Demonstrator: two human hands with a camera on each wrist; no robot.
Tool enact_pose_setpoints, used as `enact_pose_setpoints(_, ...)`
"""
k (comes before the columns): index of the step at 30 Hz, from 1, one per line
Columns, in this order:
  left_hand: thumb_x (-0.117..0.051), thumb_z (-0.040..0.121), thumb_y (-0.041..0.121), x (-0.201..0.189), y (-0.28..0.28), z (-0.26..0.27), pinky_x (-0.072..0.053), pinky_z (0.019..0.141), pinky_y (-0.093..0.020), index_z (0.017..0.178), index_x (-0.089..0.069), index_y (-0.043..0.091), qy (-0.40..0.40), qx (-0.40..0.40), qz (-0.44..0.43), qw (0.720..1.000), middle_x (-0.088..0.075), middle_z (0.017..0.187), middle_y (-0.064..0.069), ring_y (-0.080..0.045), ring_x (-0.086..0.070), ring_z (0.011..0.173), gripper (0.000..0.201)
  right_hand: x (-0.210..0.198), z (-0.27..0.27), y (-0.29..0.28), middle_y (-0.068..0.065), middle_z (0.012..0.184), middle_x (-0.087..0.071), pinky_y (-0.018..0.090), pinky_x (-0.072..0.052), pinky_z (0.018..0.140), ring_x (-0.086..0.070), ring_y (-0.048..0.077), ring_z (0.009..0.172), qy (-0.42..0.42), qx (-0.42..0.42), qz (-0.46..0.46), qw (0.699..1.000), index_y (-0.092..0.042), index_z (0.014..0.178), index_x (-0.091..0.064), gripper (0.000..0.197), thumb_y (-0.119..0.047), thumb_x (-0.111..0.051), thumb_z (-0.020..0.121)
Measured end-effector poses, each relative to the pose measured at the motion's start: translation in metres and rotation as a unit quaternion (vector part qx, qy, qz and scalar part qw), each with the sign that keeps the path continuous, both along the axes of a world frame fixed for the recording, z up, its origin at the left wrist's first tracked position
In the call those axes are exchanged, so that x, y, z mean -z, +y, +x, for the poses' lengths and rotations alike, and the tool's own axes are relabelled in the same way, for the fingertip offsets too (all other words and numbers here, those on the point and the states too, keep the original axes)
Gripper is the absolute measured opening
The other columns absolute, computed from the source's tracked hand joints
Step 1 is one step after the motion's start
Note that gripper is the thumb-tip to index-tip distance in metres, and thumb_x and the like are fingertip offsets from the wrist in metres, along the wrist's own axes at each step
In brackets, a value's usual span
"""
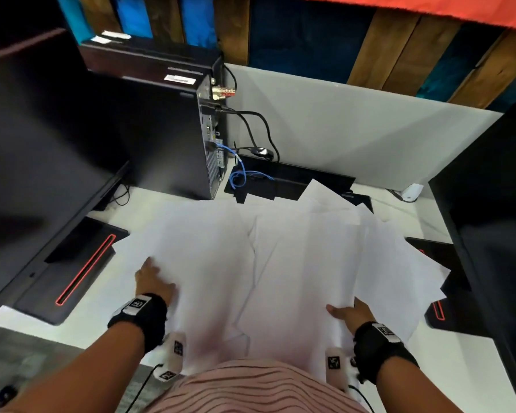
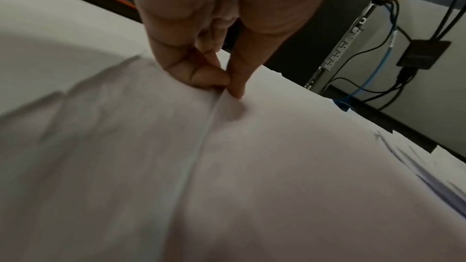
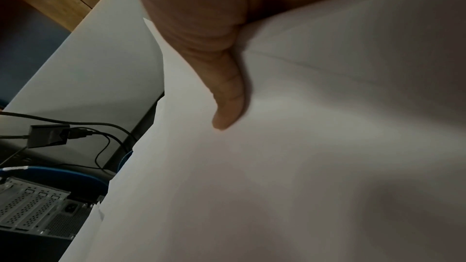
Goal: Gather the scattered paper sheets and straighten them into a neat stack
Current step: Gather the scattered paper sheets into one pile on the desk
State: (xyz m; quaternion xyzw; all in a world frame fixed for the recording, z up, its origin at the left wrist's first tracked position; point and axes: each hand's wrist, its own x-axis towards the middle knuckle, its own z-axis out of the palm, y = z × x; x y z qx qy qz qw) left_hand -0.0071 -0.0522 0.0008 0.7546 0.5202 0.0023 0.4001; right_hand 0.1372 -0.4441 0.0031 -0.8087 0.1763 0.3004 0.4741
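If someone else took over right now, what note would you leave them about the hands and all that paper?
Left hand: pinches the paper sheets near their left edge, fingers and thumb pressed together on a fold.
Right hand: grips the right side of the sheets, thumb on top, fingers hidden under them.
Paper: spread in an overlapping fan across the white desk, between two monitor stands, some corners reaching the computer tower.
Done: both hands have hold of the pile.
Left: pull the sheets together, square the edges into a neat stack.
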Motion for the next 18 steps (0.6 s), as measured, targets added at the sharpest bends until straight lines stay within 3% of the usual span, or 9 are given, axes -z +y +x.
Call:
enact_pose_setpoints(3, -0.066, 0.073, -0.001, 0.001, -0.001, 0.003, -0.047, 0.093, -0.038, 0.145, -0.03, 0.01, 0.005, 0.02, -0.009, 1.0, -0.057, 0.111, -0.014, -0.034, -0.058, 0.105, 0.081, -0.01, -0.003, 0.005, 0.016, 0.097, -0.064, 0.033, -0.049, 0.08, -0.06, 0.029, 0.088, 0.0, -0.004, 0.014, 1.0, 0.005, 0.117, -0.058, 0.046, -0.001, -0.075, 0.075)
enact_pose_setpoints(6, -0.063, 0.075, 0.004, -0.006, -0.007, 0.007, -0.045, 0.08, -0.034, 0.123, -0.052, 0.01, 0.03, 0.087, -0.021, 0.996, -0.06, 0.094, -0.011, -0.032, -0.06, 0.096, 0.049, -0.023, -0.005, 0.011, 0.011, 0.099, -0.061, 0.027, -0.045, 0.063, -0.057, 0.027, 0.089, -0.005, -0.007, 0.045, 0.999, -0.001, 0.117, -0.058, 0.04, -0.002, -0.071, 0.08)
enact_pose_setpoints(7, -0.06, 0.078, 0.004, -0.01, -0.012, 0.009, -0.045, 0.083, -0.034, 0.116, -0.055, 0.008, 0.03, 0.117, -0.021, 0.992, -0.063, 0.099, -0.015, -0.033, -0.06, 0.1, 0.039, -0.024, -0.006, 0.014, 0.009, 0.1, -0.061, 0.028, -0.046, 0.067, -0.057, 0.026, 0.09, -0.008, -0.008, 0.051, 0.999, -0.003, 0.115, -0.058, 0.036, -0.004, -0.07, 0.081)
enact_pose_setpoints(9, -0.052, 0.086, 0.002, -0.014, -0.024, 0.017, -0.042, 0.093, -0.032, 0.117, -0.058, 0.001, 0.023, 0.172, -0.02, 0.985, -0.062, 0.119, -0.02, -0.034, -0.057, 0.113, 0.032, -0.021, -0.005, 0.02, 0.01, 0.098, -0.065, 0.031, -0.047, 0.083, -0.06, 0.027, 0.092, -0.009, -0.002, 0.058, 0.998, 0.001, 0.119, -0.059, 0.041, -0.01, -0.071, 0.081)
enact_pose_setpoints(13, -0.042, 0.095, 0.007, -0.022, -0.054, 0.034, -0.041, 0.089, -0.027, 0.124, -0.053, -0.003, 0.006, 0.228, -0.082, 0.97, -0.057, 0.13, -0.022, -0.032, -0.056, 0.116, 0.032, -0.016, -0.006, 0.036, 0.007, 0.093, -0.07, 0.039, -0.05, 0.091, -0.066, 0.029, 0.093, 0.004, -0.005, 0.082, 0.997, -0.004, 0.121, -0.06, 0.045, -0.018, -0.072, 0.081)
enact_pose_setpoints(15, -0.039, 0.099, 0.016, -0.026, -0.072, 0.041, -0.036, 0.103, -0.029, 0.139, -0.037, -0.001, -0.001, 0.205, -0.14, 0.969, -0.042, 0.145, -0.019, -0.03, -0.045, 0.13, 0.044, -0.017, -0.008, 0.047, 0.01, 0.105, -0.069, 0.041, -0.048, 0.096, -0.065, 0.029, 0.099, 0.002, -0.021, 0.084, 0.996, -0.005, 0.125, -0.056, 0.049, -0.026, -0.07, 0.083)
enact_pose_setpoints(18, -0.037, 0.099, 0.035, -0.03, -0.09, 0.05, -0.024, 0.113, -0.031, 0.149, -0.017, 0.005, -0.014, 0.154, -0.196, 0.968, -0.025, 0.155, -0.015, -0.029, -0.029, 0.142, 0.061, -0.021, -0.01, 0.06, 0.01, 0.128, -0.052, 0.03, -0.039, 0.095, -0.053, 0.026, 0.114, -0.033, -0.036, 0.021, 0.999, -0.008, 0.138, -0.036, 0.056, -0.03, -0.057, 0.092)
